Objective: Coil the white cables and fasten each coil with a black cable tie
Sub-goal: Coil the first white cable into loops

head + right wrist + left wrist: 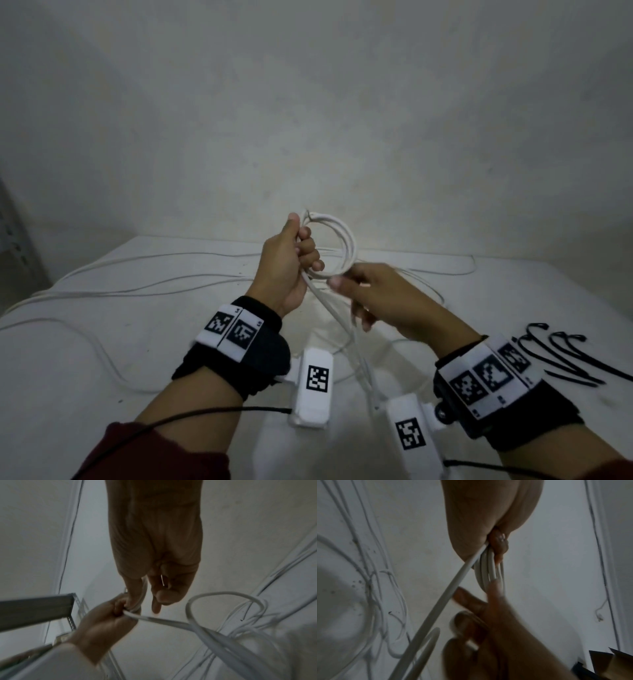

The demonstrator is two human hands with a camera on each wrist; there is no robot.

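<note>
My left hand is raised above the table and grips a coil of white cable of several loops, thumb on top. In the left wrist view the loops leave that hand's curled fingers. A loose strand runs from the same grip down toward the table. My right hand is at the coil's lower edge, and in the right wrist view the cable passes between its thumb and forefinger. Several black cable ties lie on the table at the right.
More white cables trail loose across the white table, left and far side. A grey metal shelf rack stands beyond the table's left edge. A cardboard box shows at a corner. A bare wall rises behind.
</note>
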